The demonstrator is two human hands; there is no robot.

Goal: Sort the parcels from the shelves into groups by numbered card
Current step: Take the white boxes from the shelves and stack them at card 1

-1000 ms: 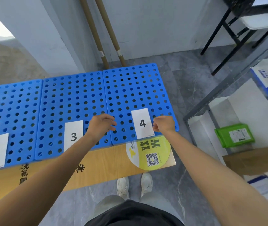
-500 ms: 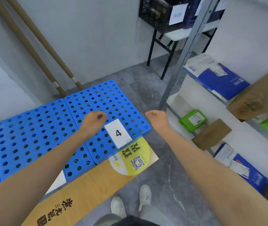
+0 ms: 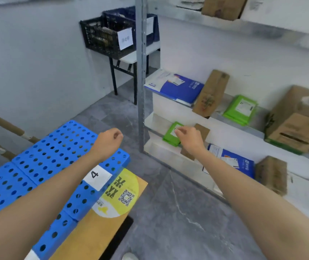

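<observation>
Right hand [image 3: 188, 137] has left card 4 [image 3: 96, 176] and gone out to the shelves [image 3: 154, 120] at centre right; the view has swung right too. It now sits over the green parcel [image 3: 169, 136] on the lower shelf, fingers bent at the label. Can't tell if it touches or grips yet. Left hand [image 3: 109, 139] is curled in a fist, holding nothing, above the blue panels [image 3: 56, 152] on the tabletop [image 3: 93, 237] at lower left. Hands are well apart.

Progress: card 4 is laid out and no parcel is on the panels in view. The blue envelopes [image 3: 180, 87], brown boxes [image 3: 212, 92] and second green parcel [image 3: 241, 109] are all on the shelves. Sorting looks barely started, with the first pick likely under way.
</observation>
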